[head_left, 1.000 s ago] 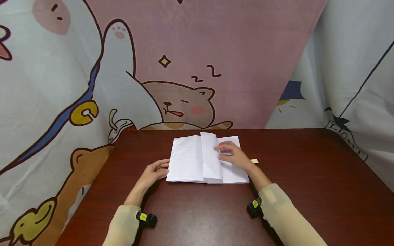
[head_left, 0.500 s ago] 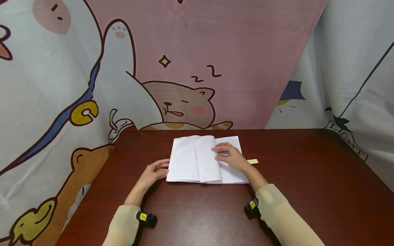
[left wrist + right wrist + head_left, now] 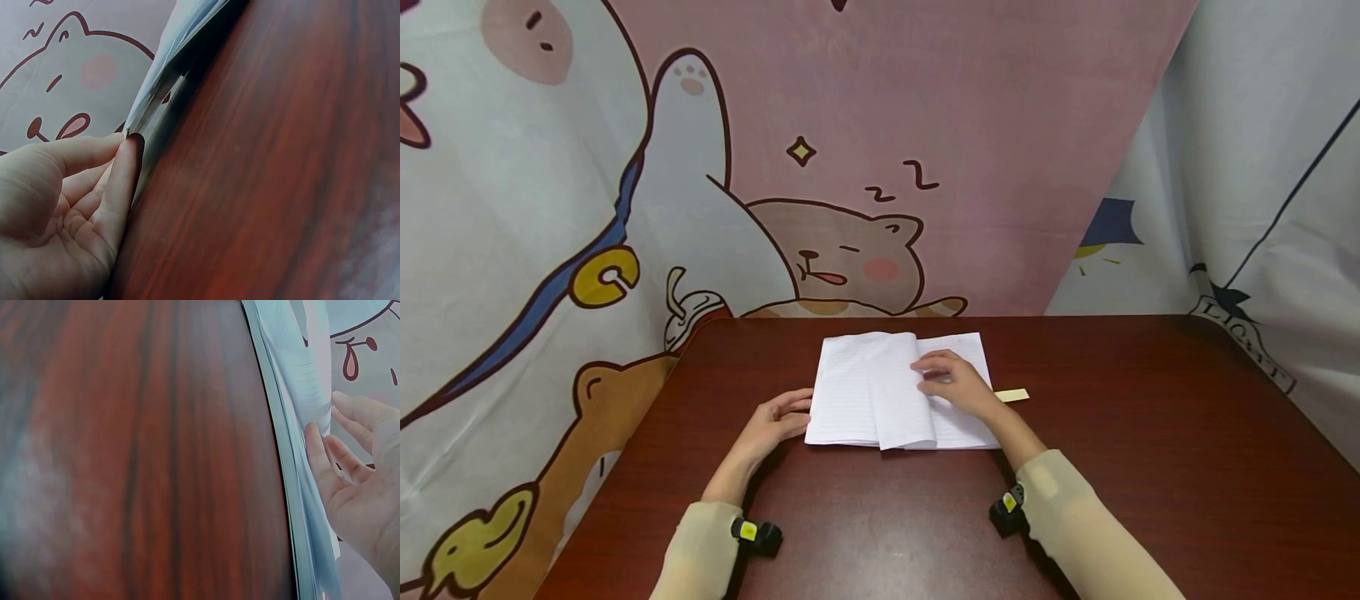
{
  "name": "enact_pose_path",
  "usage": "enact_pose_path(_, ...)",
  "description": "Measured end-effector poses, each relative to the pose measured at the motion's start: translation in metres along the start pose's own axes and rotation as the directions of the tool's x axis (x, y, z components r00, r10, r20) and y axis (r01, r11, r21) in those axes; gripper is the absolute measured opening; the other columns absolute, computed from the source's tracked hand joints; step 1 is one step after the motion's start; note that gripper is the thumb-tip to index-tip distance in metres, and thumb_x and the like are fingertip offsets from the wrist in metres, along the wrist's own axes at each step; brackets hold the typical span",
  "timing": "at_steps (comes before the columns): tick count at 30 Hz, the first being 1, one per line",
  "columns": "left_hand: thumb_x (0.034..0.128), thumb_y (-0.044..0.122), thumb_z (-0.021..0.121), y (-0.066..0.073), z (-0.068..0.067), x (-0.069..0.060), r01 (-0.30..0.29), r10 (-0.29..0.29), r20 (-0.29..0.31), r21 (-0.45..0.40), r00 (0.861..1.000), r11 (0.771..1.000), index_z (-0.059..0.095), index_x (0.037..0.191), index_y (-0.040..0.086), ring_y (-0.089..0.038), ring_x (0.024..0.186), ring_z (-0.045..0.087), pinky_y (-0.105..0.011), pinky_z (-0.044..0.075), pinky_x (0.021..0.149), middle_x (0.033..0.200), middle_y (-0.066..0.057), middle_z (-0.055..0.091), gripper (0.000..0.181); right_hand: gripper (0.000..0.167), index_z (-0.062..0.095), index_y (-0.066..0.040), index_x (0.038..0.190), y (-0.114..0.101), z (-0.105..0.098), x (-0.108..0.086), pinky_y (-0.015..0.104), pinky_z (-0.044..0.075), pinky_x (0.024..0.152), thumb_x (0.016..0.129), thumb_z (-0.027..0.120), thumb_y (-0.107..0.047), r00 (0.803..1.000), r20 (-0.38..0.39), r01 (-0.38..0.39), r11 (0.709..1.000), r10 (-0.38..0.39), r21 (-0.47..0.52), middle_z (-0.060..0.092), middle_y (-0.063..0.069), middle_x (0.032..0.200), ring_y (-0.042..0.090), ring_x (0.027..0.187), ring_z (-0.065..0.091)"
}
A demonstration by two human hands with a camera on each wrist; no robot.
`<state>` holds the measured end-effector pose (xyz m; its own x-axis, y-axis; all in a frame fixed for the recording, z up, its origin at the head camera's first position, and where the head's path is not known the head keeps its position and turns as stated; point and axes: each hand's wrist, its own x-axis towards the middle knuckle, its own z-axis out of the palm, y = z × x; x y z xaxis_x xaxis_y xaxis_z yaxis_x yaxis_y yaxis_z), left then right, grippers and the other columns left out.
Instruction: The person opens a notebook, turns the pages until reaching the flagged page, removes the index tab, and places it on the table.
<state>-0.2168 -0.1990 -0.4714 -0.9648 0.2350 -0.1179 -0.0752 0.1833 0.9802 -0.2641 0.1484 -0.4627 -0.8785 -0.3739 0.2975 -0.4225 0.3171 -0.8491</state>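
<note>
An open notebook (image 3: 842, 400) with white lined pages lies on the brown table (image 3: 880, 517). My left hand (image 3: 778, 419) pinches its left edge, and the left wrist view shows that edge between the thumb and fingers (image 3: 119, 187). Toward the notebook's middle, a page (image 3: 898, 392) is lifted and curves over to the left. My right hand (image 3: 958, 386) pinches the right side of this page; in the right wrist view fingers (image 3: 319, 450) lie against the paper. A pale yellow paper strip (image 3: 1012, 395) sticks out past the notebook's right edge, partly covered by my right forearm.
Behind the table hangs a pink and white curtain (image 3: 1000, 150) printed with cartoon animals. Black wrist cameras (image 3: 758, 538) are strapped at both cream sleeves (image 3: 1097, 525). The table's far edge lies just beyond the notebook.
My right hand has moved slightly left, and the lifted page has turned further over to the left. More of the yellow strip shows. The left hand has stayed put.
</note>
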Motion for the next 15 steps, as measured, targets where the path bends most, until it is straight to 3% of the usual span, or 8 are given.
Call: enact_pose_path(15, 0.0957, 0.002, 0.061, 0.002, 0.0, -0.002, 0.002, -0.002, 0.004, -0.001, 1.0, 1.0, 0.047, 0.145, -0.001, -0.005, 0.1, 0.066, -0.019, 0.055, 0.085, 0.138, -0.029, 0.054, 0.052, 0.031, 0.069, 0.002, 0.119, -0.005, 0.011, 0.004, 0.044, 0.055, 0.095, 0.089, 0.073, -0.005, 1.0, 0.016, -0.011, 0.999, 0.012, -0.036, 0.061, 0.021, 0.124, 0.037, 0.106, 0.067)
